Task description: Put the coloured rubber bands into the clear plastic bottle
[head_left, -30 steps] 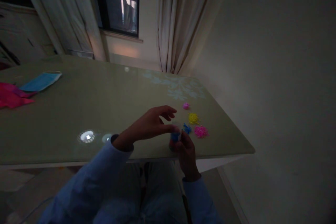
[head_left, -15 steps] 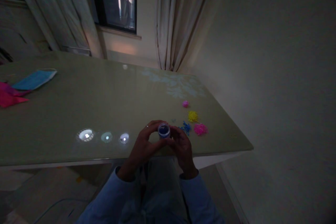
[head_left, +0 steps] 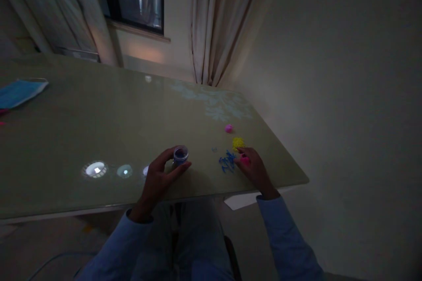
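My left hand (head_left: 160,177) is closed around a small clear round jar (head_left: 180,154), held upright over the table with its mouth up; something dark blue shows inside. Thumb and fingers grip it from either side. My right hand (head_left: 253,170) is low over the table at the right, thumb and forefinger apart, tips beside a loose pile of thin blue pieces (head_left: 227,161). A bright pink pile (head_left: 245,160) shows in the gap between them and is partly covered by the hand. Just beyond the fingers lies a pile of small yellow pieces (head_left: 238,143).
A pink lump (head_left: 228,128) lies behind the yellow pile. Near the blue pieces is a small clear item (head_left: 214,149), too faint to name. A blue face mask (head_left: 21,92) lies far left on the glossy table (head_left: 125,114). A wall rises beyond the table's right edge.
My right hand has left the jar and moved right to the coloured piles. My left hand has shifted left with the jar. More blue pieces show, and the view has turned a little.
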Tool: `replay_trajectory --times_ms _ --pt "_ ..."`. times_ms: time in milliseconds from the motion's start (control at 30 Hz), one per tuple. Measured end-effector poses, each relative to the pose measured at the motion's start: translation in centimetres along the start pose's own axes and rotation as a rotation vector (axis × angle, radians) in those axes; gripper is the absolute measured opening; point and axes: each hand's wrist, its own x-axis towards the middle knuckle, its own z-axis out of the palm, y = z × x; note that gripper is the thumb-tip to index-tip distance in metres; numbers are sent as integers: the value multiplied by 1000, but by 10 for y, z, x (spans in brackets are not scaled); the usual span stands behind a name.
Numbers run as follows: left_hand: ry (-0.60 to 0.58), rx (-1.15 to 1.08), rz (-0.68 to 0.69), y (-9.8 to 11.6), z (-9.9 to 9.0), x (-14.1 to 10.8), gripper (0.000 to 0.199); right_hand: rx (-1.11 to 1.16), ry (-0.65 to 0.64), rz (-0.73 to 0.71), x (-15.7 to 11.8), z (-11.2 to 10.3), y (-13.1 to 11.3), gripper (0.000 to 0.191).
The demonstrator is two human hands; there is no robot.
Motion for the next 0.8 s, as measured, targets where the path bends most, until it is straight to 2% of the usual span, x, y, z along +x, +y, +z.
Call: replay_trajectory --times_ms 167,333,433,600,800 --pt "60 64 32 -6 -1 1 45 -390 -330 -84 19 -8 1 38" --pt "65 87 54 -10 0 -1 45 -575 -478 -127 35 -9 -2 32" --pt "71 89 27 -13 1 -3 46 -664 -539 -154 41 -8 -4 24" --pt "60 76 -24 -17 1 -3 50 -694 -568 -199 45 -7 -11 15" --pt "60 70 -28 -14 0 -3 50 -616 -537 -209 44 -5 -15 11"
